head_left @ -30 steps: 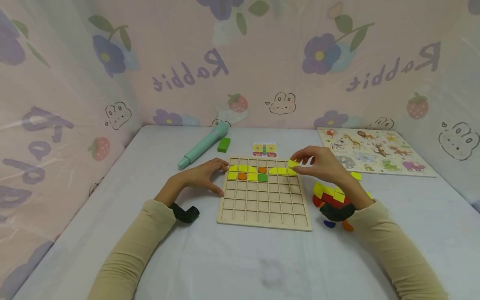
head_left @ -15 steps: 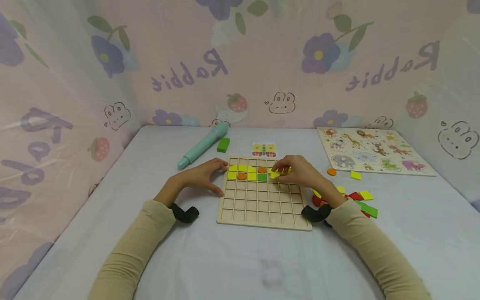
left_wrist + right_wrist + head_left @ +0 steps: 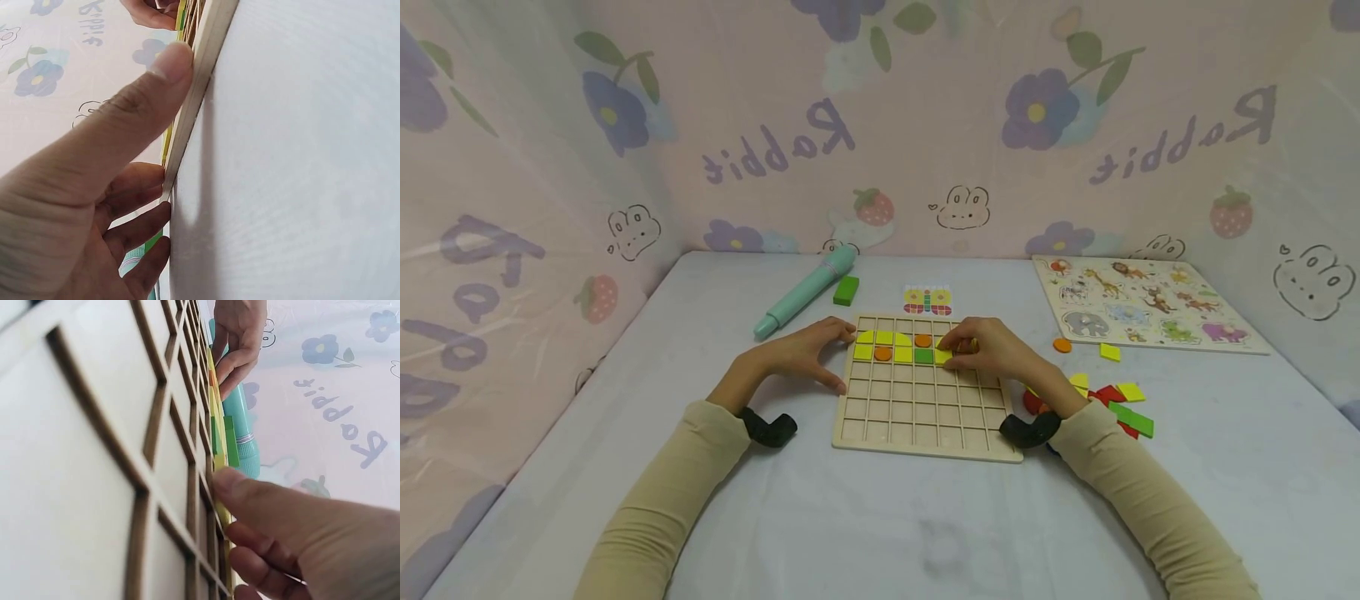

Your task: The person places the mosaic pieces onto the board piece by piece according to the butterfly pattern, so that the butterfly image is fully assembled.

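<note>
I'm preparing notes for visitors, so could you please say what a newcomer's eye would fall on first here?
Probably the wooden grid board in mid-table, with bright yellow, orange and green pieces toward its far edge, where the right grip pinches a yellow piece. Next, likely the mint-green tube beyond it on the left and the animal picture board at the far right.

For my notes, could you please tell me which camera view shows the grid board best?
The head view: nearly the whole grid board shows. The left wrist view shows mainly its edge, the right wrist some cells up close.
</note>
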{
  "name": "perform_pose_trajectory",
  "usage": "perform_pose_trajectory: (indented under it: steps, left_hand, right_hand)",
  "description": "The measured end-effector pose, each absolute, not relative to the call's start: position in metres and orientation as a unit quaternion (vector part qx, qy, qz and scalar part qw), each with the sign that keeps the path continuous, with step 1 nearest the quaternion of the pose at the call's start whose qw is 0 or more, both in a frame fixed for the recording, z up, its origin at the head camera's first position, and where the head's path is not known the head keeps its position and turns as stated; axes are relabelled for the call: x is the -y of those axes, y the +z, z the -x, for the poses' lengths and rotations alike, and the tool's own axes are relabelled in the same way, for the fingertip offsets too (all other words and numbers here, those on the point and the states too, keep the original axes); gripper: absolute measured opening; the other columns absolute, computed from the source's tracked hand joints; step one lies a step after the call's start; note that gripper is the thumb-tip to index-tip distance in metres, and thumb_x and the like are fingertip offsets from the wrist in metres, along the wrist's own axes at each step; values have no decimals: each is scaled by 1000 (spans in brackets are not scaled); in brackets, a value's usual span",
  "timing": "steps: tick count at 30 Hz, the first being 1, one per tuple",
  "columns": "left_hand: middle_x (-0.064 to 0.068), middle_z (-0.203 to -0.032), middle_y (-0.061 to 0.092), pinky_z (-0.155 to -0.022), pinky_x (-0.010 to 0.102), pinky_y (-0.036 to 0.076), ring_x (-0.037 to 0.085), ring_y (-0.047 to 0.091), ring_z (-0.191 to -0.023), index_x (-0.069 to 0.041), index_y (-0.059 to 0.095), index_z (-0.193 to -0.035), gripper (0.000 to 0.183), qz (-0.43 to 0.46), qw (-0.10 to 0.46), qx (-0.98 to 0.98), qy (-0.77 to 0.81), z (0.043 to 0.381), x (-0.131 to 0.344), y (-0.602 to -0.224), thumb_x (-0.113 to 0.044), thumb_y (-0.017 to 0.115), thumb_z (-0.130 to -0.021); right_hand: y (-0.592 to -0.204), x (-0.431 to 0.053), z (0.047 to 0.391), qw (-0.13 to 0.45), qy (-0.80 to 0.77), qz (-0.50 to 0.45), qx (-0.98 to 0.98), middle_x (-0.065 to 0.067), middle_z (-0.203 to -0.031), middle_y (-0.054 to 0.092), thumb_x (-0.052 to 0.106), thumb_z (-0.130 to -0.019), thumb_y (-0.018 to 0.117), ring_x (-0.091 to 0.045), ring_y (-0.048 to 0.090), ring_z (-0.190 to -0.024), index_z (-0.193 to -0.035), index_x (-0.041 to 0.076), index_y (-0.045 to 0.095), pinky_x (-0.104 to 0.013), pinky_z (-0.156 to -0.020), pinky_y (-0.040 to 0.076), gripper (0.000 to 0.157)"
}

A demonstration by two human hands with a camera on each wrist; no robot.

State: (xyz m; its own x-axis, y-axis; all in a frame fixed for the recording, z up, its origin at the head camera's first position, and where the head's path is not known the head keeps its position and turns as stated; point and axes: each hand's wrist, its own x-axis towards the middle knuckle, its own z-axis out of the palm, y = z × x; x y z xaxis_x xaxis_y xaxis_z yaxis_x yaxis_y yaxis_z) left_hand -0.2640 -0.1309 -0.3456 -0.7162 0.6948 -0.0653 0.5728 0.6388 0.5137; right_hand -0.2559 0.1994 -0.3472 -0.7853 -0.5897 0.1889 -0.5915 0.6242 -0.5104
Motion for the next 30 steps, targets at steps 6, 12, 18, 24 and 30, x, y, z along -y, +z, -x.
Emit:
perform_pose_trajectory:
  steps: [6, 12, 18, 24, 30]
  left_hand:
    - [7, -144, 36, -114, 39, 21, 23, 27, -136, -5, 45, -132, 81, -352, 133, -896, 234, 263, 130, -345, -40, 81, -69]
    - [7, -143, 36, -114, 39, 21, 23, 27, -136, -5, 46, -132, 80, -352, 134, -897, 233, 264, 130, -345, -40, 81, -69]
    - [7, -143, 36, -114, 39, 21, 22, 27, -136, -6, 46, -131, 79, -352, 133, -897, 233, 264, 131, -345, -40, 81, -69]
    - [7, -143, 36, -113, 38, 21, 22, 26, -136, -5, 46, -132, 79, -354, 131, -895, 237, 263, 131, -345, -40, 81, -69]
    - [8, -143, 36, -113, 39, 22, 23, 27, -136, -5, 46, -131, 80, -356, 128, -894, 239, 263, 131, -345, -41, 81, -69]
  right_hand:
    - [-348, -200, 256, -4, 285, -322, 903, 0, -90, 64, 21, -78, 76, -13, 55, -77, -97, 9, 70, -29, -67, 47, 24]
    - [-348, -199, 257, -7, 284, -313, 906, 2, -87, 65, 20, -79, 75, -12, 56, -76, -94, 9, 71, -29, -68, 49, 18]
    - [-345, -200, 257, -7, 281, -314, 907, 3, -87, 68, 19, -79, 75, -10, 59, -77, -94, 9, 71, -29, -69, 51, 19]
    - [-331, -219, 257, 5, 264, -302, 916, 1, -88, 67, 20, -81, 73, -13, 57, -76, -102, 8, 69, -28, -66, 49, 25]
    - [-317, -266, 256, 4, 263, -263, 928, -5, -94, 67, 19, -83, 71, -17, 57, -80, -107, 6, 68, -28, -71, 52, 27]
